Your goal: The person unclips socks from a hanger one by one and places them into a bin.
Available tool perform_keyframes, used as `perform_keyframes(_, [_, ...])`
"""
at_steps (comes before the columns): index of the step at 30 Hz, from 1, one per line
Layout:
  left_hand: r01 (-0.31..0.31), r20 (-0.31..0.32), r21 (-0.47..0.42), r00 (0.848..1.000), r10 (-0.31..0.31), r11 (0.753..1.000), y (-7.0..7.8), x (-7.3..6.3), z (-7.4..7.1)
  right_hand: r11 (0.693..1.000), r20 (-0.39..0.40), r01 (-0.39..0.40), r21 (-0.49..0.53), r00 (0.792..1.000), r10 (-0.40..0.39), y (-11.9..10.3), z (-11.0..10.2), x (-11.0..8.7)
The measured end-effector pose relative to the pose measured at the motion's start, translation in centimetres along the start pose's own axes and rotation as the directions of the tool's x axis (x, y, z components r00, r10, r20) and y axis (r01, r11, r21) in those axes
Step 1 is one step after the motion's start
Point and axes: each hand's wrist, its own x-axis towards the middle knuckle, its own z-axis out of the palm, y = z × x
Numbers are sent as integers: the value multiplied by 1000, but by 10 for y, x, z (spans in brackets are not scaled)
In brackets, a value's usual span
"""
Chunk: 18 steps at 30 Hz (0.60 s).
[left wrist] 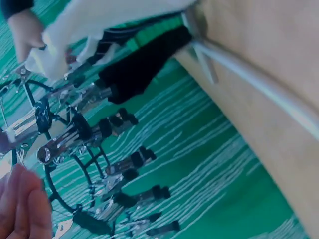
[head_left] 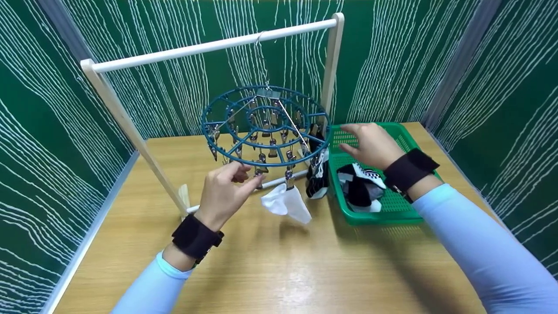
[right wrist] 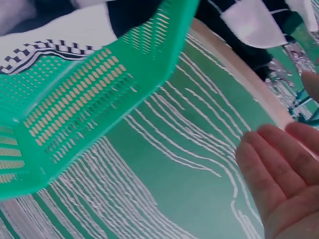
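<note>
A round blue-green clip hanger point(head_left: 266, 163) hangs on a wooden stand, with many metal clips below its rings. My left hand point(head_left: 226, 189) is at the hanger's near edge, fingers curled, pinching a hanging clip point(head_left: 260, 169) beside the thumb tip; the contact is partly hidden. Just right of it, a white sock point(head_left: 287, 204) hangs from another clip. Black-and-white socks point(head_left: 318, 181) hang at the hanger's right side. My right hand point(head_left: 377, 146) is over the green basket point(head_left: 348, 216), fingers apart and holding nothing. Inside the basket lie black, white and checkered socks point(head_left: 362, 187).
The wooden stand point(head_left: 124, 117) has a white top bar point(head_left: 209, 46) and a low rear bar point(head_left: 279, 179). Around the wooden table point(head_left: 279, 270) rise green panels point(head_left: 492, 144) with white wavy lines. The basket stands close to the stand's right leg.
</note>
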Motion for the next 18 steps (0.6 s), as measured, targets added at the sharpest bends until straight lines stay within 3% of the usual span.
perform_keyframes(2, [-107,-65,99,991,114,989,-1,-1,1,1000,-43,24,-8,999,-24,-6,-1,2])
perform_keyframes(3, [-159,-97,148,980,174,976,-1,-1,1,999,-63,43,-15,997,-44,-8,-1,3])
perform_keyframes(5, [-251,-150,238,945,291,938,-1,-1,2,996,-99,79,-31,992,-82,-12,0,4])
perform_keyframes(7, [-323,-186,319,901,393,891,0,1,4,993,-126,114,-43,985,-118,-15,1,6])
perform_keyframes(9, [-375,-199,375,860,469,847,3,3,5,988,-144,144,-59,978,-151,-17,3,8])
perform_keyframes(11, [-410,-183,426,834,521,806,5,6,5,984,-150,164,-63,974,-171,-20,4,9])
perform_keyframes(14, [-442,-125,464,825,551,767,7,10,4,979,-159,192,-69,967,-201,-23,4,11])
perform_keyframes(18, [-463,-65,440,838,541,770,6,13,2,969,-182,239,-67,952,-247,-24,4,11])
